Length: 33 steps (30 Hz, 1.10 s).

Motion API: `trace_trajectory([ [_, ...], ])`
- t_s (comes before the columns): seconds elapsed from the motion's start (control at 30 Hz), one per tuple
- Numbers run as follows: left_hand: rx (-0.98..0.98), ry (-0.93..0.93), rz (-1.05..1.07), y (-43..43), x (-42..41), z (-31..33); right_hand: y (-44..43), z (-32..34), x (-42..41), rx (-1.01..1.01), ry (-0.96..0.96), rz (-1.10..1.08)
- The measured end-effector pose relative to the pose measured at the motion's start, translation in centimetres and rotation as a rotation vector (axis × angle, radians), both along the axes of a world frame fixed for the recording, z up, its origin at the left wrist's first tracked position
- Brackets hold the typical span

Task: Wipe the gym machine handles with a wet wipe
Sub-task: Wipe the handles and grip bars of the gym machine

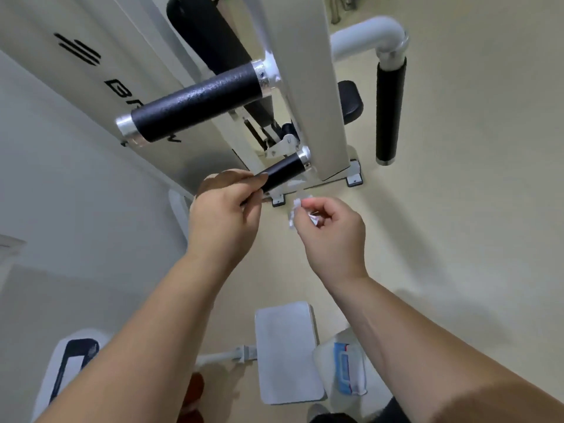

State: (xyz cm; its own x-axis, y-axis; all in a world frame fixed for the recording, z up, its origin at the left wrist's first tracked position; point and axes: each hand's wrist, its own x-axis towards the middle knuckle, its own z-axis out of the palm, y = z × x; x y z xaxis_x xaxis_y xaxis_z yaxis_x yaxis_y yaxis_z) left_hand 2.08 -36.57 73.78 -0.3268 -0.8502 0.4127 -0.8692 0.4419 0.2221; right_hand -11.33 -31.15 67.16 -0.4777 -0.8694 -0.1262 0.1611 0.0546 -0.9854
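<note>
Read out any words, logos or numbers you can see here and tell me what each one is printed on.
"B": the only clear letter of a black brand word on the white machine panel; the upper handle covers the rest.
Striped black logo, no letters, above that word on the same panel.
Blue and red label on the wipes pack on the floor: too blurred to read.
No numbers are legible anywhere.

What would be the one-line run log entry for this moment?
left hand: on lower handle | right hand: pinching wet wipe, off handle | upper handle: untouched
</note>
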Motion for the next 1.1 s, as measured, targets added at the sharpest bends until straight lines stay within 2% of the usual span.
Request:
trace_trajectory([
  [0.07,-0.015,0.034,-0.029,-0.7,0.5,0.2,-0.5,-0.7,1.4,0.0,-0.037,-0.051],
  [0.2,0.203,0.269,-0.037,-1.6,1.3,0.5,-2.0,-1.7,3.7,-0.08,-0.146,-0.128],
  [0.37,0.296,0.445,-0.097,-1.3,1.4,-0.1,-4.6,-2.1,5.3,-0.166,-0.235,-0.337],
  [0.5,0.275,0.444,-0.16,-0.8,1.5,-0.7,-4.3,-2.3,6.5,-0.24,-0.324,-0.492],
  [0.7,0.212,0.417,-0.222,-0.2,1.9,-1.3,-2.1,-3.1,9.9,-0.345,-0.271,-0.409],
  [0.87,0.213,0.425,-0.229,0.3,2.0,-1.4,-2.6,-3.2,6.9,-0.367,-0.301,-0.519],
  [1.1,0.225,0.458,-0.201,0.6,1.3,-1.4,-1.3,-3.4,8.4,-0.457,-0.119,-0.413],
])
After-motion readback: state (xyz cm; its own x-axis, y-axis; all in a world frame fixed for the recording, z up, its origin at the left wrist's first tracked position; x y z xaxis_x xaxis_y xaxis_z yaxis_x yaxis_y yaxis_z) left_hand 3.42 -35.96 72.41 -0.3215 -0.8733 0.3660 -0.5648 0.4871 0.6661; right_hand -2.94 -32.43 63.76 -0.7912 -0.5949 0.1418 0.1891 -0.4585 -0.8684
